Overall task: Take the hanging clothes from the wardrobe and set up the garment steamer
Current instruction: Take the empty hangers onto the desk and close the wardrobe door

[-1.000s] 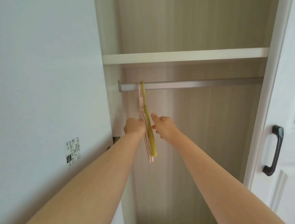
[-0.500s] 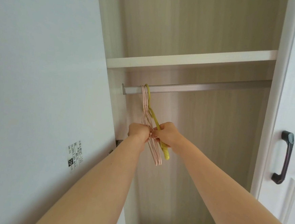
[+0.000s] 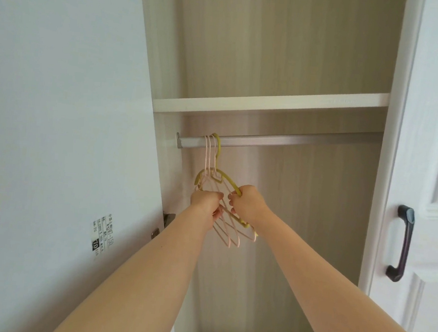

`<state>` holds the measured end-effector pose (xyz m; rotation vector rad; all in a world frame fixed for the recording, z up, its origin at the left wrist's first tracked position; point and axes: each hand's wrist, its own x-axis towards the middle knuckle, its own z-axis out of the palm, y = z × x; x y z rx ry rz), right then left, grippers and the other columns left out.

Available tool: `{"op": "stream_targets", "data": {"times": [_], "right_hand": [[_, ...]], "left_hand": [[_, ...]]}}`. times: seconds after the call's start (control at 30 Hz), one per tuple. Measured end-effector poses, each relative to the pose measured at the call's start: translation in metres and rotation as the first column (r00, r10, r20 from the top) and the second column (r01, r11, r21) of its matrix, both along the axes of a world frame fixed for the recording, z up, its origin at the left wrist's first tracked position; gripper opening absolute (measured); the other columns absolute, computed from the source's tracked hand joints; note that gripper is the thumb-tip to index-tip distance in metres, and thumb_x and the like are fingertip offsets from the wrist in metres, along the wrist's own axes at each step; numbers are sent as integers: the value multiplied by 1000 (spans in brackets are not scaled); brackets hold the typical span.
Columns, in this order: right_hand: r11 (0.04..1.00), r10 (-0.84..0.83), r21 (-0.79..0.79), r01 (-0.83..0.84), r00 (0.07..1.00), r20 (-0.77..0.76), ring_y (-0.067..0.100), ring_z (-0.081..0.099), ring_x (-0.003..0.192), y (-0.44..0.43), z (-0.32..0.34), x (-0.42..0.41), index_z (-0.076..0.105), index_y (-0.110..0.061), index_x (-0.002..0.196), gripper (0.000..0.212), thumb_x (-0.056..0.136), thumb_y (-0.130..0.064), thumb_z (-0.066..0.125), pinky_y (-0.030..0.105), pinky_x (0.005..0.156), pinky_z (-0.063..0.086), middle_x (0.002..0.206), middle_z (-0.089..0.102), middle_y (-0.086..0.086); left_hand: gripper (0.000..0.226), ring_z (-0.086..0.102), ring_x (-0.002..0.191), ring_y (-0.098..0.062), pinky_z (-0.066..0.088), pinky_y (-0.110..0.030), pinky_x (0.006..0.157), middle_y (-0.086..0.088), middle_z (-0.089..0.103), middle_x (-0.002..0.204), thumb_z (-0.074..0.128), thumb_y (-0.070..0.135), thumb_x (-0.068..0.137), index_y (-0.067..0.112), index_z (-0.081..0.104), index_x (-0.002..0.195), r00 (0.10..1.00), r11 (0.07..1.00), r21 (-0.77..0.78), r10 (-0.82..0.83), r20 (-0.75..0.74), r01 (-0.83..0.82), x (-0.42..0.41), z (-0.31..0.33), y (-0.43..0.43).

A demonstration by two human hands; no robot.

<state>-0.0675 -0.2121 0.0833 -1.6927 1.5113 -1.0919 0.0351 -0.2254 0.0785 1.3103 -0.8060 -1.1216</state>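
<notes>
Inside the open wardrobe, a metal rail (image 3: 293, 141) runs across under a white shelf (image 3: 270, 101). Several empty hangers hook over the rail's left end: pink ones (image 3: 229, 233) and one yellow-green hanger (image 3: 227, 179). No clothes hang on them. My left hand (image 3: 206, 200) is closed on the pink hangers' lower bars. My right hand (image 3: 248, 201) grips the arm of the yellow-green hanger, right beside the left hand. The hangers are fanned out and turned toward me.
The white left door (image 3: 58, 127) stands open close to my left arm, with a small label (image 3: 101, 235) and hinges (image 3: 168, 218). The right door (image 3: 426, 182) has a dark handle (image 3: 401, 243). The wardrobe's back wall is beige wood grain.
Both hands closed on the hangers and twisted them from edge-on to fanned out and facing me. The hooks stay on the rail.
</notes>
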Motion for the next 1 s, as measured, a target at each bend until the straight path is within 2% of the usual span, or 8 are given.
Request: {"op": "stream_targets", "data": {"times": [0.13, 0.27, 0.43, 0.5, 0.63, 0.7, 0.77, 1.0], "right_hand": [[1000, -29, -9, 29, 999, -36, 32, 62, 100, 6, 8, -6, 56, -3, 102, 15, 91, -5, 46, 40, 88, 52, 110, 64, 17], [996, -62, -63, 58, 996, -64, 33, 59, 104, 13, 15, -8, 57, 3, 111, 25, 93, -5, 42, 41, 90, 50, 114, 60, 16], [992, -95, -84, 96, 995, 16, 33, 59, 100, 20, 26, -9, 58, 1, 112, 26, 94, -7, 41, 41, 89, 51, 114, 61, 17], [990, -110, -86, 115, 992, 53, 33, 59, 97, 26, 27, -11, 58, 1, 112, 27, 94, -8, 40, 40, 85, 51, 111, 60, 16], [985, -131, -97, 142, 985, 108, 28, 58, 80, 43, 22, -16, 59, -1, 105, 25, 95, -12, 39, 34, 69, 47, 99, 61, 13], [982, -150, -93, 162, 980, 130, 23, 49, 62, 53, 16, -20, 57, -5, 88, 19, 93, -12, 40, 29, 57, 40, 84, 58, 9], [978, -174, -90, 188, 974, 142, 19, 38, 53, 67, 8, -24, 44, -10, 71, 23, 94, -14, 41, 26, 51, 33, 70, 47, 4], [963, -240, -79, 259, 952, 190, 14, 28, 49, 146, -17, -38, 32, -15, 65, 34, 97, -14, 41, 24, 44, 24, 60, 35, -2]], "left_hand": [[14, 56, 61, -20, 54, -29, 58, -12, 59, 76, 49, -2, 94, -2, 55, 106, 996, 998, -14, -58, -69, 57, -1, 9, 9], [10, 61, 40, -19, 53, -26, 40, -17, 62, 74, 41, -3, 98, -4, 49, 104, 972, 994, -30, -111, -206, 107, 2, 18, 17], [13, 58, 33, -18, 52, -26, 39, -17, 61, 65, 41, -2, 98, -3, 50, 89, 952, 992, -75, -121, -280, 104, 5, 36, 23], [12, 54, 31, -16, 50, -23, 38, -15, 60, 59, 41, -1, 98, 0, 50, 90, 944, 991, -80, -128, -305, 108, 3, 40, 26], [19, 40, 27, -7, 34, -11, 33, -11, 50, 67, 36, 0, 100, 4, 46, 84, 919, 983, -84, -180, -350, 161, -6, 37, 42], [22, 37, 26, -5, 27, -10, 31, -9, 48, 67, 35, 1, 100, 5, 45, 80, 913, 981, -100, -192, -361, 167, -13, 33, 54], [20, 35, 27, -4, 25, -11, 31, -8, 48, 68, 37, 0, 99, 5, 47, 81, 919, 983, -109, -176, -352, 146, -19, 27, 69], [11, 33, 31, -5, 24, -15, 31, -4, 45, 64, 49, 3, 96, 6, 53, 86, 899, 988, -111, -148, -412, 112, -39, -9, 130]]}}
